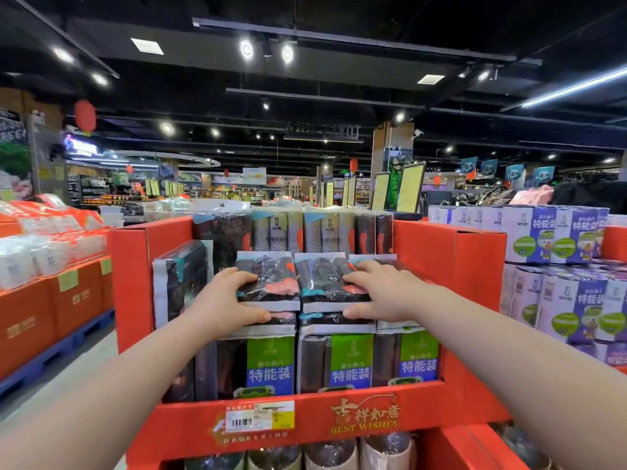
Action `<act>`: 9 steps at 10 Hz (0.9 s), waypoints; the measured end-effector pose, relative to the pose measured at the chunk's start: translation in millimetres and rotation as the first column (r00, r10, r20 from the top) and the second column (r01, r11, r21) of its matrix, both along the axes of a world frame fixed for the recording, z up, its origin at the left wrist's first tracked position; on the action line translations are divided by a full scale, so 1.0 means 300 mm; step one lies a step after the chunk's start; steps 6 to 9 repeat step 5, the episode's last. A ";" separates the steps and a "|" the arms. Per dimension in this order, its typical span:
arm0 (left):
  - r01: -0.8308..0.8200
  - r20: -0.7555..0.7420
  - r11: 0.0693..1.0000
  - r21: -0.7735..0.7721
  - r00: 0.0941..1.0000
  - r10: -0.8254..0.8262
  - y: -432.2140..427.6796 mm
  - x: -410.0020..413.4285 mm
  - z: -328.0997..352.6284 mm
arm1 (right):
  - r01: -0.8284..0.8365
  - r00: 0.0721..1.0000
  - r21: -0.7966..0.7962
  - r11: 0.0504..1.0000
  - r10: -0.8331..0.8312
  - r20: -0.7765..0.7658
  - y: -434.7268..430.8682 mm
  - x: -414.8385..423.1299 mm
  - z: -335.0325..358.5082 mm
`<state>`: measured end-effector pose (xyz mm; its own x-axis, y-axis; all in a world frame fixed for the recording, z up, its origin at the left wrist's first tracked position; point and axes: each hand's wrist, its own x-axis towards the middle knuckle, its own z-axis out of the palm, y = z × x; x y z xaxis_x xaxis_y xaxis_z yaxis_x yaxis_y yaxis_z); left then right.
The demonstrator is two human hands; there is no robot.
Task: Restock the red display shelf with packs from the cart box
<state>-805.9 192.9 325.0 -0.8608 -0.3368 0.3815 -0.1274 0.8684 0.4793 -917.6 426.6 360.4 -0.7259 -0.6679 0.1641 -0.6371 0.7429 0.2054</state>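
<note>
Dark plastic-wrapped packs (351,361), upright and flat, on the red display shelf (448,266).

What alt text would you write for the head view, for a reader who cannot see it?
The left hand grips the left pack and the right hand the right pack, both dark and lying flat atop stacks in the red display shelf. Green-labelled packs stand upright beneath, in a supermarket.
</note>
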 end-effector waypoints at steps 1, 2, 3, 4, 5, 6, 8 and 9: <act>0.010 -0.023 1.000 -0.011 1.000 -0.010 -0.005 -0.010 -0.008 | 0.013 0.999 0.014 1.000 -0.013 -0.030 -0.021 0.003 -0.007; 0.019 -0.047 1.000 -0.015 0.999 -0.019 -0.010 -0.014 -0.014 | 0.073 0.996 0.036 0.997 -0.071 -0.051 -0.044 0.011 -0.019; -0.018 0.010 0.998 -0.055 1.000 0.019 -0.006 -0.013 -0.016 | 0.106 0.993 0.060 0.993 -0.103 -0.061 -0.057 0.013 -0.039; -0.149 0.069 0.973 -0.176 0.984 0.163 0.031 0.005 -0.010 | 0.169 0.978 -0.023 0.985 -0.170 -0.117 -0.060 0.042 -0.057; -0.187 -0.004 0.922 -0.339 0.980 0.197 0.092 0.038 -0.049 | 0.116 0.971 -0.135 0.984 -0.141 -0.194 -0.074 0.131 -0.119; -0.187 -0.004 0.922 -0.339 0.980 0.197 0.092 0.038 -0.049 | 0.116 0.971 -0.135 0.984 -0.141 -0.194 -0.074 0.131 -0.119; -0.187 -0.004 0.922 -0.339 0.980 0.197 0.092 0.038 -0.049 | 0.116 0.971 -0.135 0.984 -0.141 -0.194 -0.074 0.131 -0.119; -0.187 -0.004 0.922 -0.339 0.980 0.197 0.092 0.038 -0.049 | 0.116 0.971 -0.135 0.984 -0.141 -0.194 -0.074 0.131 -0.119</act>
